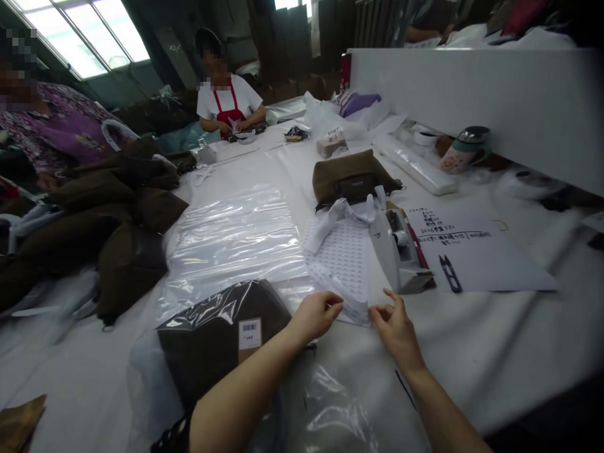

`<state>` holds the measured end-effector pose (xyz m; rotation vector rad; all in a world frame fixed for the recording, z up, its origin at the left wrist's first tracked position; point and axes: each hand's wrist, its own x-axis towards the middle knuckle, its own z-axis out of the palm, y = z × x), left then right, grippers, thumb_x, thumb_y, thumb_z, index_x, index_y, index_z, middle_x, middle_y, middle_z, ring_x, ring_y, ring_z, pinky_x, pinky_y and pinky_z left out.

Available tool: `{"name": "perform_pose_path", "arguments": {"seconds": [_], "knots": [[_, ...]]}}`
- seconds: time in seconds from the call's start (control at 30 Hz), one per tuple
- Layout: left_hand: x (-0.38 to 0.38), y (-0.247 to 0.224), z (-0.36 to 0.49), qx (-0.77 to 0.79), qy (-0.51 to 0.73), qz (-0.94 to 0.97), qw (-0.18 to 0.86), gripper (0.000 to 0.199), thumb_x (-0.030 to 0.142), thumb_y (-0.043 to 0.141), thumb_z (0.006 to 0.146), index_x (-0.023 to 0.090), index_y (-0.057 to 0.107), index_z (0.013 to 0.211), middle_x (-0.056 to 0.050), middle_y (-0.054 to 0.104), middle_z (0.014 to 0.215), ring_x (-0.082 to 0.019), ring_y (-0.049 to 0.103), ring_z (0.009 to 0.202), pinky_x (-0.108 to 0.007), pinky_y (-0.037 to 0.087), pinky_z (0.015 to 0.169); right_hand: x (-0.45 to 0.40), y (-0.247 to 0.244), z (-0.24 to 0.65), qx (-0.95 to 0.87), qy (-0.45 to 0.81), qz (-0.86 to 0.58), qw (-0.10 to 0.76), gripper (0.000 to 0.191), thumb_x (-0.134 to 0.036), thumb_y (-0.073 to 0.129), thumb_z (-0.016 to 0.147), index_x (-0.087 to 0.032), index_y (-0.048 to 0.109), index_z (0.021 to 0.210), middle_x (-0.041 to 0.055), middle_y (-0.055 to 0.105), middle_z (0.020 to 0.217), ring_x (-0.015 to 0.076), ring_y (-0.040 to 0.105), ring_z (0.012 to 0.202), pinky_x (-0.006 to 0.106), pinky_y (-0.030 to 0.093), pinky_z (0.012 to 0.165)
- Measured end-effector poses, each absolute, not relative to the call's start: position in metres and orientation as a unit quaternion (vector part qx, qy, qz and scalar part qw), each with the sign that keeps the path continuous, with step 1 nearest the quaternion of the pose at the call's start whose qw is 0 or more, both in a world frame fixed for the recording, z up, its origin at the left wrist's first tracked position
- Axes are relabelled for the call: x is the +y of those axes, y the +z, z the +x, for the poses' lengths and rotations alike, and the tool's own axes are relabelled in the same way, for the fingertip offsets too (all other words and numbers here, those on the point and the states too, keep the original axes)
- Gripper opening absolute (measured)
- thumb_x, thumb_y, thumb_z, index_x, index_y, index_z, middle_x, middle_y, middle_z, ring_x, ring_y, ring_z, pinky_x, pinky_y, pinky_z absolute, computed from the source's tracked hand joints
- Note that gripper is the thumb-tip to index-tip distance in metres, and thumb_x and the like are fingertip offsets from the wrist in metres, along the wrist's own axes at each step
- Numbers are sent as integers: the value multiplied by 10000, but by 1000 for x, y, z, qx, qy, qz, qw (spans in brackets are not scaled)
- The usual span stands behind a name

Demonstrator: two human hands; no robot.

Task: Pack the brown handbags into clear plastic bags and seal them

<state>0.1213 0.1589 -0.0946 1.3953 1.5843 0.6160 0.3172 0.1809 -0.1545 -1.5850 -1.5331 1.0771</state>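
Our long table (476, 352) is spread with white sheeting. Nearest us on the left lies a dark olive bag (207, 346) sealed in clear plastic, with a barcode label (250, 333) on it, and our left forearm passes over it. Just farther on lies a flat clear plastic bag (231, 239), with a heap of olive bags (104, 220) to its left. On the right stand a grey tape dispenser (396, 248) and a handwritten paper sheet (453, 236), with black thread snips (450, 274) lying on it. Farther off lies another olive bag (352, 176), and a co-worker in a red apron (229, 107) sits at the far end.

A sheet of small white labels (340, 258) lies directly ahead of our hands, between the clear bag and the dispenser, with a white strip (333, 217) across its far end. Our left hand (315, 316) is curled, its fingertips at the sheet's near edge; we cannot tell whether it grips. Our right hand (395, 330) is loose and holds nothing, thumb and forefinger parted just beside the sheet's near corner.
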Motion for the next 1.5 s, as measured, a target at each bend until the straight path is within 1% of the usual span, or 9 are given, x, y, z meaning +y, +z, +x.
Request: {"name": "perform_pose_path", "arguments": {"seconds": [0.2,0.4,0.53,0.67,0.83,1.0,1.27,1.37,1.5], "knots": [[133,-124,164,643,378,179,642,389,320,664,745,107,528,1041,-84,571,913,-93,555,602,-221,478,567,191,-163,322,-471,558,-556,397,676,-500,628,709,-178,317,1215,5,585,755,196,613,678,346,536,644],[134,-125,187,656,369,126,646,472,343,606,788,126,414,1160,-112,531,1030,-86,540,584,-217,441,489,179,-168,332,-601,431,-580,340,548,-482,608,734,-185,449,1166,75,571,940,198,574,802,358,504,719],[146,-111,175,720,352,413,432,404,286,605,782,168,457,1138,-106,532,1093,-170,564,813,-331,477,774,196,-169,334,-680,362,-567,289,316,-440,542,777,-184,572,960,67,564,916,191,541,778,344,473,705],[181,-100,149,641,315,666,214,482,284,578,803,175,396,1236,-135,463,1261,-270,397,1208,-444,316,1031,215,-164,337,-672,405,-557,272,319,-444,538,775,-179,533,954,51,573,858,181,546,713,340,484,686],[197,-109,116,711,139,654,220,699,405,582,789,90,272,1330,-225,388,1336,-338,332,1271,-500,300,1023,187,-159,338,-694,299,-579,305,783,-498,666,682,-174,319,1305,140,490,1119,269,527,942,426,489,796],[162,-121,90,663,-130,705,213,813,478,641,719,148,281,1369,-194,247,1449,-443,127,1325,-617,271,968,169,-167,332,-837,173,-468,225,538,-329,593,800,-253,395,1296,122,435,1263,310,386,1177,492,335,985],[164,-55,80,644,-17,758,104,260,340,494,861,158,592,1018,-124,618,1016,-290,532,1004,-450,389,906,202,-170,349,-823,249,-455,231,704,-277,592,761,-207,247,1370,81,560,1136,264,484,1068,436,397,943],[188,-46,121,578,96,798,139,437,385,579,807,167,506,1179,-124,583,1118,-299,478,1095,-447,344,959,197,-170,347,-807,257,-469,251,652,-285,595,756,-194,308,1335,83,572,1107,266,481,1065,441,398,941],[233,-83,172,547,2,748,377,675,270,793,545,117,547,1154,-143,640,1003,-339,543,1018,-430,400,903,180,-167,345,-768,235,-503,318,492,-308,575,787,-180,431,1240,102,551,1125,263,474,1063,433,398,936]]}}
